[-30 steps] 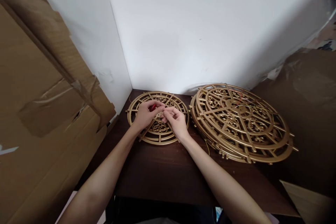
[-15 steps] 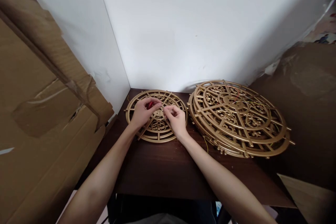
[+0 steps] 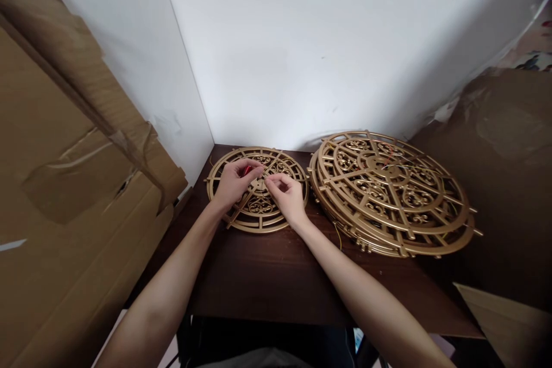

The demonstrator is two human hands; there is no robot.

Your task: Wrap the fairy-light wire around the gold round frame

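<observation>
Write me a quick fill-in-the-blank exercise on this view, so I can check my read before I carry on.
1. The small object in the left hand is coloured ____.
2. The right hand is over an openwork disc coloured ____.
3. In the picture, the stack of discs lies to the ____ of that disc.
4. The wall behind the table is coloured ____.

Missing words: red; gold; right; white.

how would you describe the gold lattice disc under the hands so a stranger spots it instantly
Find the white wall, then the dark brown table at its foot. On the table, to the left of the tall stack of gold discs, lies the gold lattice disc. The left hand and right hand are over it, while neither is over the stack.
</observation>
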